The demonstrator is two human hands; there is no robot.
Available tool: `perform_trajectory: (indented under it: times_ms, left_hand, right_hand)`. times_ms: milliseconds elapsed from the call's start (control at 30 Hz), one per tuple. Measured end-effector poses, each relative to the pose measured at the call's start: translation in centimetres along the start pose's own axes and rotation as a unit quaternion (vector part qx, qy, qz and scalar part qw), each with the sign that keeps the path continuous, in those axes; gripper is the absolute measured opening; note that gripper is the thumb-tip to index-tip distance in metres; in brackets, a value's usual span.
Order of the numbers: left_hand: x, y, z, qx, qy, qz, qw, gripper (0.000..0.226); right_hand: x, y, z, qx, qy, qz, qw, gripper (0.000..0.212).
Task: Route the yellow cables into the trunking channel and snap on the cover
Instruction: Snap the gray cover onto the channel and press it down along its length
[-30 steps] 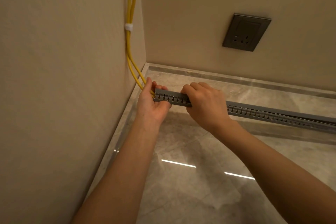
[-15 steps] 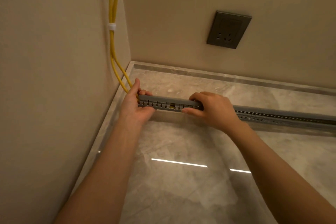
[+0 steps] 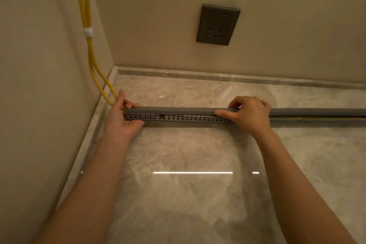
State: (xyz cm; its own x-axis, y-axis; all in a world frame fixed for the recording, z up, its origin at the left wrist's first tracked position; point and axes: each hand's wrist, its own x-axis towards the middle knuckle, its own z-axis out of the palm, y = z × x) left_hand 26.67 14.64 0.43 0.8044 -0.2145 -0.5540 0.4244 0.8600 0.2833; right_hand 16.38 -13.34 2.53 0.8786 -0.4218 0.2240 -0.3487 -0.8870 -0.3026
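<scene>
Trunking [image 3: 178,118] lies flat on the marble floor [image 3: 188,164], running from the left wall out past the right edge of view, and I use it as my marker for everything else. Its grey cover [image 3: 178,109] sits along the top. At the trunking's left end my left hand [image 3: 122,117] is closed around channel and cover together, thumb up beside the yellow cables [image 3: 90,53], fingers curled over the top. Further right along the trunking, my right hand [image 3: 249,115] presses on the cover, fingers bent over the far edge and thumb flat against the near face. Between my hands the cover looks seated; a bit of yellow shows through one slot in the side. Right of my right hand a gap remains under the cover, with cable visible inside. The cables come down the left wall, bundled by a white tie [image 3: 87,32], and enter the trunking's left end. A grey socket [image 3: 217,24] sits on the back wall above the trunking.
</scene>
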Motion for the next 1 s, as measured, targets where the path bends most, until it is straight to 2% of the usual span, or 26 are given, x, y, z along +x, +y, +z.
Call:
perform_trajectory:
  times_ms: [267, 467, 633, 867, 1000]
  left_hand:
    - [-0.1, 0.0, 0.2, -0.001, 0.029, 0.009, 1.000, 0.037]
    - [-0.2, -0.1, 0.4, -0.013, 0.058, 0.039, 0.997, 0.035]
    - [-0.6, 0.0, 0.6, 0.000, 0.059, 0.050, 0.997, 0.037]
    - [-0.8, 0.0, 0.9, -0.015, 0.053, 0.052, 0.997, 0.034]
    - [-0.8, 0.0, 0.9, -0.004, 0.045, 0.044, 0.998, 0.034]
  right_hand:
    - [-1.0, 0.0, 0.8, 0.004, -0.006, 0.067, 0.998, 0.072]
    - [-0.5, -0.5, 0.8, 0.022, 0.014, 0.058, 0.998, 0.075]
    - [-0.4, -0.8, 0.5, 0.056, 0.041, 0.038, 0.997, 0.070]
    - [0.0, -1.4, -0.6, 0.036, 0.058, 0.015, 0.998, 0.056]
    - [-0.6, -1.3, -0.3, 0.046, 0.054, 0.029, 0.997, 0.062]
